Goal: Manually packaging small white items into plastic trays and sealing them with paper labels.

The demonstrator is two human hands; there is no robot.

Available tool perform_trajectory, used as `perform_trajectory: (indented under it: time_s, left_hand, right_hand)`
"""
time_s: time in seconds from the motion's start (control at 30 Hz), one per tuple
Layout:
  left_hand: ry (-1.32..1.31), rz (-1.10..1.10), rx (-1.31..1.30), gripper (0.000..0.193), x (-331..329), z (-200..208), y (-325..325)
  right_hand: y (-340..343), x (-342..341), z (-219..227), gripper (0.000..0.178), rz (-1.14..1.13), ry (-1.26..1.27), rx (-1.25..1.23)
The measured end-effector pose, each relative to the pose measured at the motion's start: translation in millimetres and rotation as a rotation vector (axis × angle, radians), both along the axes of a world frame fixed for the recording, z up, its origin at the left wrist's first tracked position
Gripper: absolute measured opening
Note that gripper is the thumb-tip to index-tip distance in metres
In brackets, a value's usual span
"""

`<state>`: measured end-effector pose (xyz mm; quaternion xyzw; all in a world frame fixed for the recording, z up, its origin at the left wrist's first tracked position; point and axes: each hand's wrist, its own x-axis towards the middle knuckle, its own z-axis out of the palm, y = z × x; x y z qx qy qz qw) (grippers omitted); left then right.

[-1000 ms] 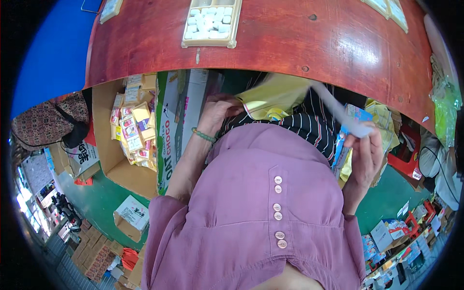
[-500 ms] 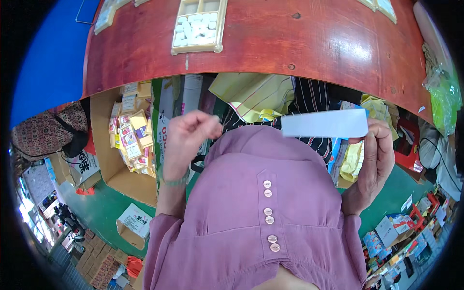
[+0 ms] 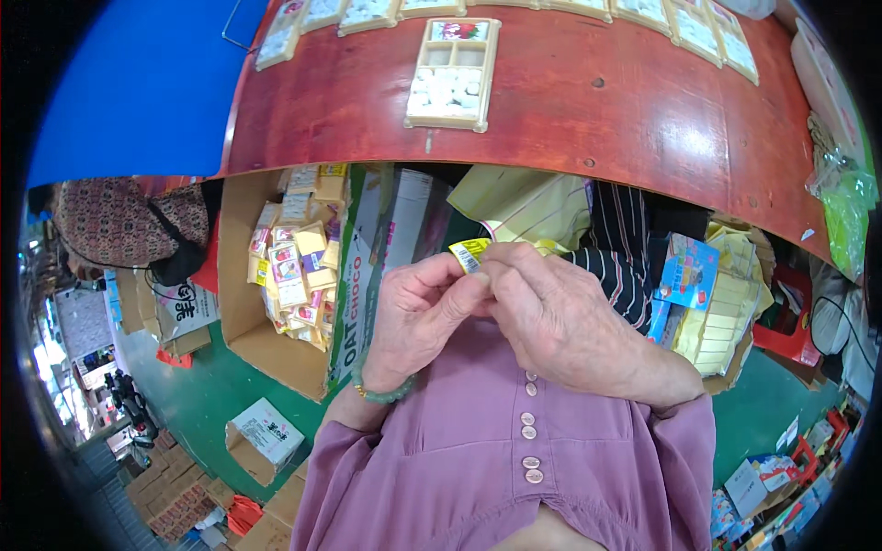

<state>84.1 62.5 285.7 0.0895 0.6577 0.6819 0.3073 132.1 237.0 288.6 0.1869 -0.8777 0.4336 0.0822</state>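
Note:
Both of my hands meet in front of my lap. My left hand [image 3: 421, 317] is closed, its fingertips pinching a small yellow label [image 3: 469, 253] with a barcode. My right hand [image 3: 560, 317] is closed against the same label, with its fingers curled over the label's right part and hiding some of it. On the table edge ahead lies a cream compartment tray [image 3: 450, 87] of white pieces, a red floral picture in its top section and two bare compartments below that. Neither hand touches the tray.
A row of similar trays [image 3: 371, 13] lines the far side of the red table [image 3: 560, 115]. Under its edge, at left, a cardboard box [image 3: 241, 321] holds many small packs. A box of yellow packs [image 3: 719, 317] stands at right. Striped cloth [image 3: 611, 280] hangs over my knees.
My hands have come together at the yellow label. The white strip that my right hand held is out of sight. The view has shifted, showing more of the table.

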Motion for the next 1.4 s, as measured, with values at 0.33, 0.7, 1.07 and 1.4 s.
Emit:
perform_trajectory:
  time_s: [0.33, 0.7, 1.07, 1.4]
  left_hand:
    - [0.247, 0.054, 0.267, 0.034, -20.2, -0.9, -62.3]
    - [0.266, 0.161, 0.523, 0.022, -35.2, -17.7, -66.7]
    - [0.314, 0.31, 0.093, 0.006, -79.8, -9.6, -29.3]
    - [0.423, 0.31, -0.118, 0.019, -187.9, -22.8, 10.5]
  right_hand:
    - [47.5, -4.8, -23.0, 0.019, -0.294, -0.509, -0.575]
    - [35.9, -5.5, -54.7, 0.036, 0.0, -0.731, -1.163]
    - [41.5, -27.6, -29.4, 0.008, -0.336, -0.539, -1.034]
    - [60.4, -122.4, -27.7, 0.015, -0.497, -0.473, -0.858]
